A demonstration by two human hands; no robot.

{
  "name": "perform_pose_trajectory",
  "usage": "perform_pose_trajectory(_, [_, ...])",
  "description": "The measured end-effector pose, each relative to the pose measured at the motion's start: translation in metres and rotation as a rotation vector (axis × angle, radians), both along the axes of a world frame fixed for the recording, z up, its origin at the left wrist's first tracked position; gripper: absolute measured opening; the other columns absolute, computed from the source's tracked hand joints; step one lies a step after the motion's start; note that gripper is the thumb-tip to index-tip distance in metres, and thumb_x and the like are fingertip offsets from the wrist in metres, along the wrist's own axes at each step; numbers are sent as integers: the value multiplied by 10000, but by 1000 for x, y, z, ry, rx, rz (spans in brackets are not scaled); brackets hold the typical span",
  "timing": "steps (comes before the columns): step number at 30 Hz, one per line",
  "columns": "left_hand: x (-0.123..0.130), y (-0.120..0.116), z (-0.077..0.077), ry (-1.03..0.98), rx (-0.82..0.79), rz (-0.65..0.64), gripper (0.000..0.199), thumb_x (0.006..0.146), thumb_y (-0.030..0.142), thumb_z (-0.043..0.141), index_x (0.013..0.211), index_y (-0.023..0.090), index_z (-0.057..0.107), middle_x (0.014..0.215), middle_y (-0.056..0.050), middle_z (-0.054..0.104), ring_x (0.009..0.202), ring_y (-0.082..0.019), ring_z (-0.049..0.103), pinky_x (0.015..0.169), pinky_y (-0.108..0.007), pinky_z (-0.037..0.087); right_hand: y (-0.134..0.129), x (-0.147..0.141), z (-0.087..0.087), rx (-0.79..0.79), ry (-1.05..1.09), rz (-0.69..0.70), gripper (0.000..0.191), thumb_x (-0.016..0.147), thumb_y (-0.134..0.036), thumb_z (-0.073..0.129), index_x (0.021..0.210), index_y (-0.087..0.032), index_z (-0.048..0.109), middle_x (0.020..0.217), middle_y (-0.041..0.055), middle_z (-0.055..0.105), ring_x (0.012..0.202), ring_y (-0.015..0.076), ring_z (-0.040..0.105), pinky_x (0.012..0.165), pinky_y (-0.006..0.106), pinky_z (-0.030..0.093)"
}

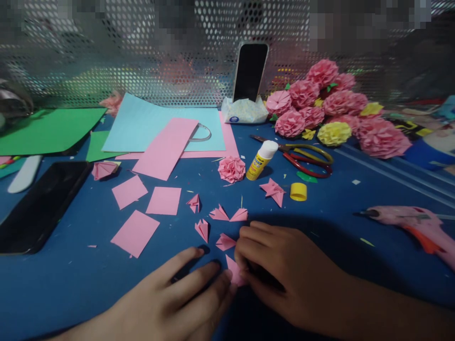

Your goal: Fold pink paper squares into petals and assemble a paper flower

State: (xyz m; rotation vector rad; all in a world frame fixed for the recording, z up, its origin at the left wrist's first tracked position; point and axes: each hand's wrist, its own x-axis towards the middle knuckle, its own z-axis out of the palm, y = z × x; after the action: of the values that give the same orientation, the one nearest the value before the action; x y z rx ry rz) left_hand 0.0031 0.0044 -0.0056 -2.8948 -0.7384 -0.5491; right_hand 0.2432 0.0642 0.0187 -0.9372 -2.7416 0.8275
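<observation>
A small folded piece of pink paper is between my hands near the front of the table. The fingertips of my left hand pinch its left edge, the outer fingers spread over the table. My right hand curls round the paper's right side, thumb and fingers closed on it; part of the paper is hidden. Just beyond lie several small folded pink pieces, among them a folded piece close to my right fingers. Flat pink squares lie ahead of my left hand.
Farther off stand a glue stick, its yellow cap, scissors and a pink paper flower. A pink glue gun lies right, a black phone left. Paper flowers are heaped at the back right.
</observation>
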Motion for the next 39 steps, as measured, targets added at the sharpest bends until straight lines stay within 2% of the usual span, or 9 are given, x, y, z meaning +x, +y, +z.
perform_pose_trajectory(5, [0,2,1,-16,-26,-17,326,1031,142,425,1291,119,619,1233,-51,682,1188,-202,590,1220,-446,236,0,-2,1,10,-14,3,34,914,-168,525,898,-195,537,935,8,600,838,172,493,676,305,338])
perform_pose_trajectory(9, [2,7,1,-151,-126,-1,313,1005,113,447,1244,119,649,1119,-57,717,1122,-168,624,1181,-380,329,-1,-2,2,23,-7,6,49,908,-162,524,870,-193,527,920,7,586,832,168,488,673,297,339])
perform_pose_trajectory(11, [2,8,1,-201,-123,-16,320,1018,124,414,1214,116,668,1112,-61,722,1112,-162,630,1187,-359,317,-1,-2,2,33,-11,8,53,912,-163,517,869,-193,524,898,5,579,822,167,486,676,297,340])
perform_pose_trajectory(19, [1,5,0,-177,-52,-19,309,1019,131,430,1214,123,670,1169,-51,714,1124,-174,626,1184,-375,316,-2,-1,2,43,-1,12,47,920,-167,519,881,-191,532,906,9,591,816,168,491,682,298,340])
perform_pose_trajectory(23, [3,5,2,-94,-68,8,281,1003,153,502,1242,143,649,1176,-35,704,1114,-172,622,1178,-390,325,-1,-1,2,35,-3,19,43,914,-163,521,890,-191,544,936,20,605,840,175,500,681,297,344])
perform_pose_trajectory(28, [4,6,2,-97,-67,6,286,1020,153,472,1242,157,652,1159,-20,710,1093,-175,612,1184,-394,287,-1,-1,1,51,-4,19,35,908,-165,526,901,-192,548,945,24,616,843,181,506,682,299,351])
perform_pose_trajectory(34, [4,7,1,-83,-95,2,315,1035,168,440,1289,160,625,1190,1,704,1120,-183,591,1216,-395,186,0,4,-5,174,72,89,96,946,-157,511,1026,-185,557,974,33,608,828,171,512,675,294,365])
perform_pose_trajectory(36, [3,7,1,-73,-111,7,324,1040,164,423,1297,160,620,1197,6,704,1124,-179,586,1221,-387,171,2,7,-7,292,112,150,108,989,-173,480,961,-185,584,903,27,608,778,168,504,655,302,355])
perform_pose_trajectory(39, [3,7,0,-71,-109,1,325,1053,177,400,1283,166,630,1222,13,696,1126,-171,585,1227,-383,152,0,11,-4,461,144,259,299,1037,-158,386,857,-184,622,787,14,622,696,167,490,625,332,340])
